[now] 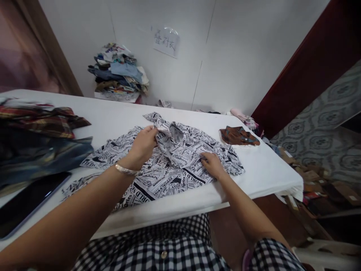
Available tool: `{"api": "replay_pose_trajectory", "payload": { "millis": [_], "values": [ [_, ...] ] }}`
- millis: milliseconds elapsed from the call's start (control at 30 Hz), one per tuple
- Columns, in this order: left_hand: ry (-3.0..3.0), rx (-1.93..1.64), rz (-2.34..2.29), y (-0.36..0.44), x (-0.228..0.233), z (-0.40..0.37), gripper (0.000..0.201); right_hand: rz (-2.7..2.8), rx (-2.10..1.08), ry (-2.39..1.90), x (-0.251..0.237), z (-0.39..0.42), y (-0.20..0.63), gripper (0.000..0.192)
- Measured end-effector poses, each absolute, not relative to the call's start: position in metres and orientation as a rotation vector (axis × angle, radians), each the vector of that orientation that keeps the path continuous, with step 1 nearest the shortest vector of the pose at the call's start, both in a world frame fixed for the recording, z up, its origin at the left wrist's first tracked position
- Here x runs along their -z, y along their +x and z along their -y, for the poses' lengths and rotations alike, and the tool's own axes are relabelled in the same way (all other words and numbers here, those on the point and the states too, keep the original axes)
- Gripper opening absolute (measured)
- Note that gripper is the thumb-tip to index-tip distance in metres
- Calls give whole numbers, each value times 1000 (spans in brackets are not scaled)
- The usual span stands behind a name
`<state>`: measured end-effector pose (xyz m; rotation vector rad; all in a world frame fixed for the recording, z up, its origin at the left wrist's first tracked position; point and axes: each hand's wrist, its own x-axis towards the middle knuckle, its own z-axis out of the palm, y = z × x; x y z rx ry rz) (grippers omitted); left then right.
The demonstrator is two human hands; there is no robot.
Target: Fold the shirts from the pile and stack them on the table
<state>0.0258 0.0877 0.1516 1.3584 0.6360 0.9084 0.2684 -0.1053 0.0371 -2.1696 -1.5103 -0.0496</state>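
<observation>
The newsprint shirt (pixel 169 165) is lying spread across the middle of the white table (pixel 267 169), its hem toward the near edge, and both hands are working on it. The left hand (pixel 143 145) is closing around a bunched fold of fabric near the collar, fingers curled tight on the cloth and lifting it slightly off the surface; a thin bracelet (pixel 125 170) is sitting at that wrist. The right hand (pixel 211 163) is lying flat and open, fingers spread, pressing down on the shirt's right half and gripping nothing.

Off to the left a heap of dark clothes (pixel 39 143) is sitting close to the shirt's sleeve, with a dark tablet (pixel 25 203) just in front of it. A folded brown cloth (pixel 238 136) is resting on the far right of the table, well apart from the hands, and a stack of folded garments (pixel 120 73) is piled against the wall.

The risks, as I'm judging them: the thin fabric is likely to drag and crease if the left hand pulls while the right palm is slipping, and the near hem, lying just beside the table edge, could be sliding off toward the lap
</observation>
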Motion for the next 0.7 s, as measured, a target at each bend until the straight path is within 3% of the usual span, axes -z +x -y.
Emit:
{"api": "replay_pose_trajectory", "payload": {
  "millis": [200,367,500,700],
  "values": [
    [977,-991,-261,-4,-185,-69,9,1431,113,-2030,-42,111,269,30],
    [831,-924,-356,-7,-178,-70,14,1669,-44,-1882,-39,109,244,57],
    [741,-933,-359,5,-187,-68,13,1639,-30,-2060,-52,91,237,26],
    [891,-992,-255,-17,-203,-42,16,1315,246,-2063,-72,105,262,30]
  ]
}}
